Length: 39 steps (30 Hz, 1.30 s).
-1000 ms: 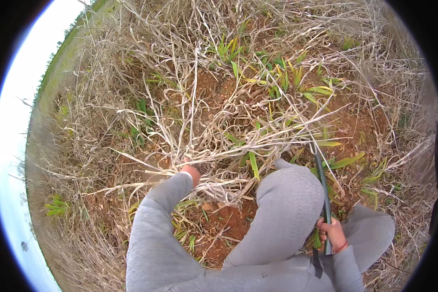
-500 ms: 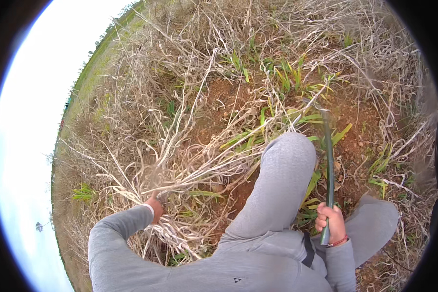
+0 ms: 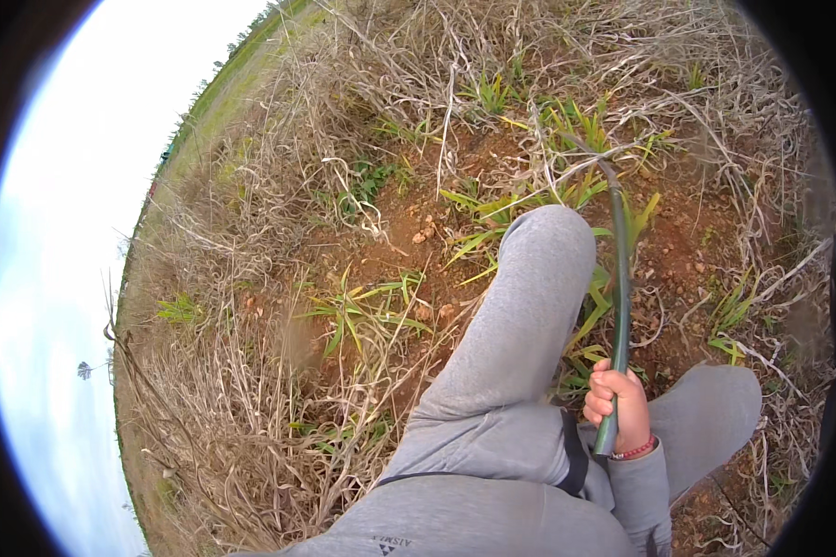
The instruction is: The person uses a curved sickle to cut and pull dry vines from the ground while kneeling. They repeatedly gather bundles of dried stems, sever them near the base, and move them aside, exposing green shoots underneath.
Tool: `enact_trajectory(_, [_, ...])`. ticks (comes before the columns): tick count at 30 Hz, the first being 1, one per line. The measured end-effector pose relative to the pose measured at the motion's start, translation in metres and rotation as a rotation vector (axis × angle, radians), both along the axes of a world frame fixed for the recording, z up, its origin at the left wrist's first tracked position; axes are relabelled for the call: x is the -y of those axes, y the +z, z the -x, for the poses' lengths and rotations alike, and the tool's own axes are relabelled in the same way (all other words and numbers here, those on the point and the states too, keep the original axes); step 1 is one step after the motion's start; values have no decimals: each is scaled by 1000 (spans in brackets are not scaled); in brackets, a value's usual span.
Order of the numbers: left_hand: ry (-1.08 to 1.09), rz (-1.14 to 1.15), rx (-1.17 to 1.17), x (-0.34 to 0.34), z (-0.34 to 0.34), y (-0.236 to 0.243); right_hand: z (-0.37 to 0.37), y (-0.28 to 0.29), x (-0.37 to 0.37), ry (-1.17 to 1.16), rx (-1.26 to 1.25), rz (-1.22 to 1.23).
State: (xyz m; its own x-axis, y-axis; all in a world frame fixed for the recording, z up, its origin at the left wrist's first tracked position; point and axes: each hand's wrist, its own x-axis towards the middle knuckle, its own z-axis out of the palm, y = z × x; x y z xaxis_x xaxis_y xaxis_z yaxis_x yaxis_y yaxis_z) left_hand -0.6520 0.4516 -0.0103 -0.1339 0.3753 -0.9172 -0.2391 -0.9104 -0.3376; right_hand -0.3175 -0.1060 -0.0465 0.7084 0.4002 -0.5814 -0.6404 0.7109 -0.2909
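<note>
Right hand (image 3: 622,408): wrapped around sickle handle (image 3: 621,288).
Left hand: unseen; state cannot be told.
Knee (image 3: 548,241), mid-frame: could be cut if blade (image 3: 587,149) is drawn back.

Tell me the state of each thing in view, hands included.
Right hand: closed around the tool
Green-handled tool: held near its lower end
Left hand: out of view
Front knee: bent
Dry grass: tangled
Reddish soil: bare in patches
</note>
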Motion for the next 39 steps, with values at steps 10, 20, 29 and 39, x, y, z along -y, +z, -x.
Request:
enact_trajectory(10, [142, 107, 464, 12, -96, -123, 4, -18, -2, -3, 65, 62])
enact_trajectory(20, [13, 397, 675, 40, -227, -172, -2, -26, 4, -189, 104, 193])
enact_trajectory(29, [486, 992, 1179, 154, -387, -121, 19, -14, 22, -343, 134, 551])
enact_trajectory(39, [543, 1627, 1706, 354, -512, -29, 67, 18, 58, -471, 122, 609])
